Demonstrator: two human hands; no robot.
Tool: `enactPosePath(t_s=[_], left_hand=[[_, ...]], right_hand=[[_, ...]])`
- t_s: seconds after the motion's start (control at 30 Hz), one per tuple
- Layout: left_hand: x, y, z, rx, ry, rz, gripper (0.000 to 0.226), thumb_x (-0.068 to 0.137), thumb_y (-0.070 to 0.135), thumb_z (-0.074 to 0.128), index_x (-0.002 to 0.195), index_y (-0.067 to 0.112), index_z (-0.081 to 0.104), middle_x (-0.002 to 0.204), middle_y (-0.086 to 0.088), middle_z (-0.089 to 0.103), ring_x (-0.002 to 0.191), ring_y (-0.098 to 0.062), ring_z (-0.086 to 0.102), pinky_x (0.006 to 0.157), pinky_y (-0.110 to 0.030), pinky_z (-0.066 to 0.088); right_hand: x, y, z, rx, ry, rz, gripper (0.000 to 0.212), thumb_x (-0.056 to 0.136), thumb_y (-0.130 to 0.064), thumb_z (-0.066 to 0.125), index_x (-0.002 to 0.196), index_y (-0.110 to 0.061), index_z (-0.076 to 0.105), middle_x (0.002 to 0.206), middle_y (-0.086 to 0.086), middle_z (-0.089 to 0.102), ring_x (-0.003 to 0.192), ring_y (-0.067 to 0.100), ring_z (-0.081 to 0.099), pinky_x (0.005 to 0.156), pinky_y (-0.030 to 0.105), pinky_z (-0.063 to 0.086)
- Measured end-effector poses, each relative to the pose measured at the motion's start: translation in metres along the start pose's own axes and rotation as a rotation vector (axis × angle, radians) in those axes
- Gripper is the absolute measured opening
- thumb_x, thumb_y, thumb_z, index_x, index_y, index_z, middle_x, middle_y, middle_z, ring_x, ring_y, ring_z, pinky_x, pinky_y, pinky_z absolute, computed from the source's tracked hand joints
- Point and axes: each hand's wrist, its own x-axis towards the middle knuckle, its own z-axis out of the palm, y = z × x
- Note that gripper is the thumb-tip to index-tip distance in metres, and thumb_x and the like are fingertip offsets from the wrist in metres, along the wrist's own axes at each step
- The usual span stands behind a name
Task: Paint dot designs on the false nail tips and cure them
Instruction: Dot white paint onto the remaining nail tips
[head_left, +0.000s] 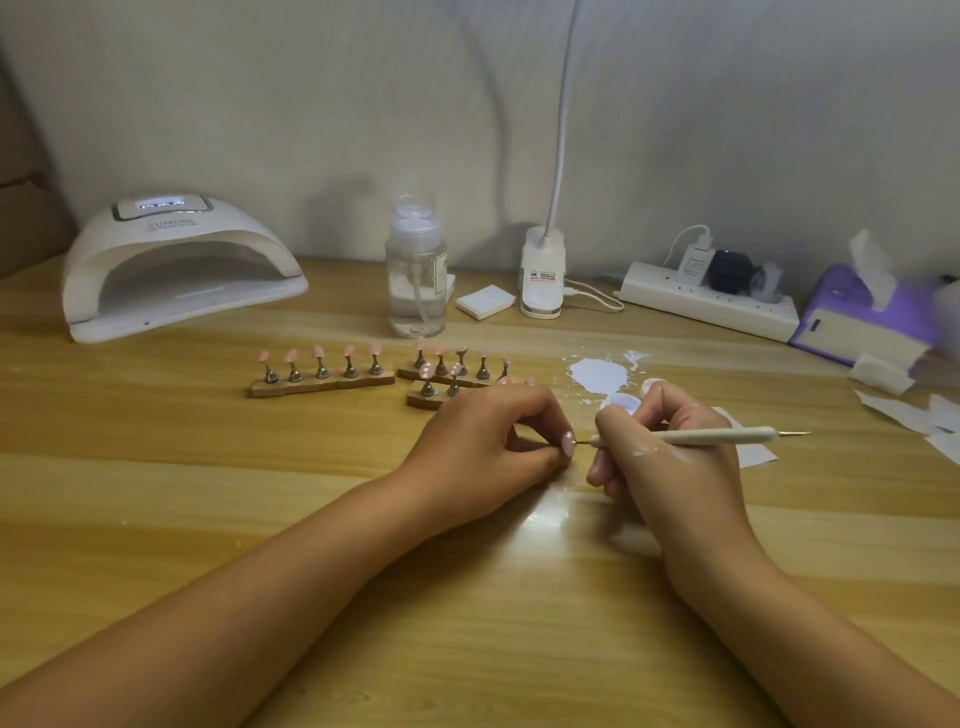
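Pink nail tip held low over mid counter, pinched by left hand fingers; right hand fingers clamp the dotting tool, point on the nail. I'd brace wrists, dab lightly, lift straight.

Left hand and right hand nearly meet, fingers curled.

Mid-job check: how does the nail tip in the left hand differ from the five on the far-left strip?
The held tip is gripped by the left hand, low over the table; the five strip tips stand raised on metal holders. The dotting tool in the right hand points at the held tip; nothing touches the strip tips. All are pink.
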Motion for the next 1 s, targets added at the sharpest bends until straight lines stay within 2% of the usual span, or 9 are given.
enactPosePath(t_s=[1.0], left_hand=[[0.0008, -0.0002, -0.0003, -0.002, -0.009, 0.004, 0.016, 0.081, 0.013, 0.074, 0.081, 0.028, 0.068, 0.084, 0.014, 0.070, 0.061, 0.016, 0.051, 0.058, -0.007, 0.034]], right_hand=[[-0.0008, -0.0018, 0.0006, 0.021, -0.041, -0.005, 0.026, 0.080, 0.001, 0.061, 0.066, -0.009, 0.041, 0.050, 0.018, 0.062, 0.038, 0.011, 0.051, 0.041, 0.015, 0.039]])
